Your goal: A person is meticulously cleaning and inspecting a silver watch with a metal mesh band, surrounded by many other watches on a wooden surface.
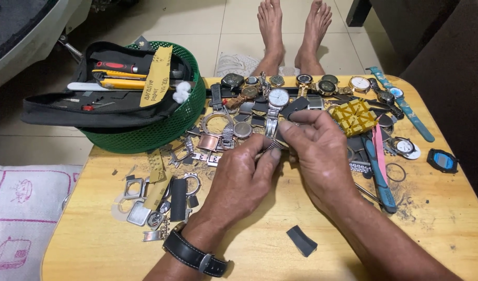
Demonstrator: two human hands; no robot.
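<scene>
Right now you are mid-way through working a small silver metal watch-band piece [272,147], pinched between both hands just in front of the white-faced wristwatch with the steel bracelet [278,99], which serves as the landmark. Far to its left sits the round green plastic basket [189,122] with a black zip tool pouch [93,106] lying open on it; nearer, left and toward you, lies a scatter of square steel watch cases and loose links [145,200]. Your left hand [239,179], with a black leather strap [194,255] on its wrist, closes thumb and forefinger narrowly on the piece from below. Your right hand [314,148] grips the same piece from above, fingers curled tight. To the landmark's right stands a yellow plastic slotted block [356,115], then a blue-handled tool [379,174]. The next move, I judge, calls for a steady pinch and small, careful finger work, since the piece is tiny and largely hidden.
</scene>
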